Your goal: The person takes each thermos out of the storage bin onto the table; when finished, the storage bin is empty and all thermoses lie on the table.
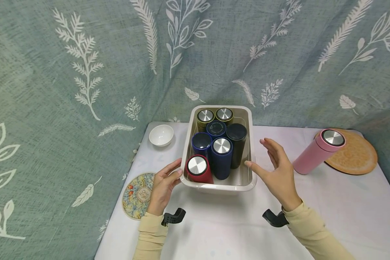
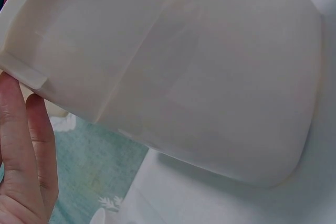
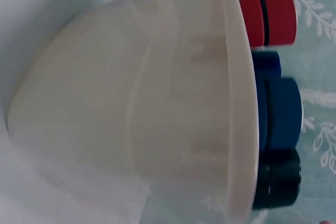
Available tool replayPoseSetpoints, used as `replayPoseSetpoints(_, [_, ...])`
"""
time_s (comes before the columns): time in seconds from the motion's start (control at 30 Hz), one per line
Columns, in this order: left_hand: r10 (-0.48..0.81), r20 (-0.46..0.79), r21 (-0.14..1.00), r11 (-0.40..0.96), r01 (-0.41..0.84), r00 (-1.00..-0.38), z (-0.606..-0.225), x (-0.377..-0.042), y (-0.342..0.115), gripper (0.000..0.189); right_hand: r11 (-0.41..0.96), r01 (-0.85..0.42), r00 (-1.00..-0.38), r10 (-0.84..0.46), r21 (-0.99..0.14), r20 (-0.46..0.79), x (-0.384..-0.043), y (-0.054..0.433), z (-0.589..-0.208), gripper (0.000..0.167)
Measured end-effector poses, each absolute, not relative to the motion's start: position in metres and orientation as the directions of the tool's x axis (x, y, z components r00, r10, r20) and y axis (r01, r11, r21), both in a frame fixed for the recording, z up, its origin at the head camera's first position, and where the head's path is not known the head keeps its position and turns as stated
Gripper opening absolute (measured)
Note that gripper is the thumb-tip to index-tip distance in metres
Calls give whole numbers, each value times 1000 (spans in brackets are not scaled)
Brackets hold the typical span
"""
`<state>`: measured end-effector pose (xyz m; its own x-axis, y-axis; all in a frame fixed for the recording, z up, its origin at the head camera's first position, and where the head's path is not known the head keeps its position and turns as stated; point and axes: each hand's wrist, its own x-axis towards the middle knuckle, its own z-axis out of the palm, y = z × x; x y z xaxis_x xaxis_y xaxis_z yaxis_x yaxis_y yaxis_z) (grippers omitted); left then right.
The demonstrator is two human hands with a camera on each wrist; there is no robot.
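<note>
Cream-sleeved, the left hand [image 1: 162, 184] pinches the rim of the pale plastic bin [image 1: 222, 187] near its near-left corner, thumb above and fingers against the underside. At the bin's right side the right hand [image 1: 279, 175] is spread, nothing between thumb and fingers; its thumb tip overlaps the right rim from above, and whether it touches I cannot tell.

Inside the bin, a red bottle [image 1: 202, 172] stands in the near-left corner, a navy bottle [image 1: 222, 160] right of it, a black bottle [image 1: 238, 146] along the right wall, and more bottles behind. With tall contents on one holding hand, I judge that a matching grip under the right rim would serve best: both sides level, slow pressure, so nothing topples towards the bin's bare near-right corner.

Left of the bin, a white bowl [image 1: 161, 135] and a patterned mat [image 1: 138, 195] sit between it and the table's left edge, so that side is tight. Behind the bin a green curtain [image 1: 221, 86] hangs close. Better room lies on the near side, over white cloth [image 1: 221, 224]. Well right of the bin, the pink bottle [image 1: 316, 153] stands upright before a brown mat [image 1: 357, 155], limiting wide swings.
</note>
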<state>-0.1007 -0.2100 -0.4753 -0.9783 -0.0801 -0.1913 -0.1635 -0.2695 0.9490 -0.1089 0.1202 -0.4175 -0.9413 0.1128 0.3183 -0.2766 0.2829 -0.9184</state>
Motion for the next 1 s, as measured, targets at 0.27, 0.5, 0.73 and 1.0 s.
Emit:
replayPoseSetpoints(0.27, [-85,-196,947,-273,-167,-977,-475,-100,-211,48,224,-358,-918,94,-906,386,-100,100,-423,70])
replayPoseSetpoints(0.5, [-77,-204,946,-271,-177,-976,-474,-100,-211,49,236,-390,-914,17,-890,405,-93,87,-427,66])
replayPoseSetpoints(0.73, [-76,-207,945,-275,-179,-975,-474,-101,-210,48,260,-362,-932,-97,-895,349,-87,75,-435,64])
replayPoseSetpoints(1.0, [-76,-206,945,-275,-178,-976,-476,-101,-210,49,263,-361,-924,-230,-895,305,-87,57,-437,66])
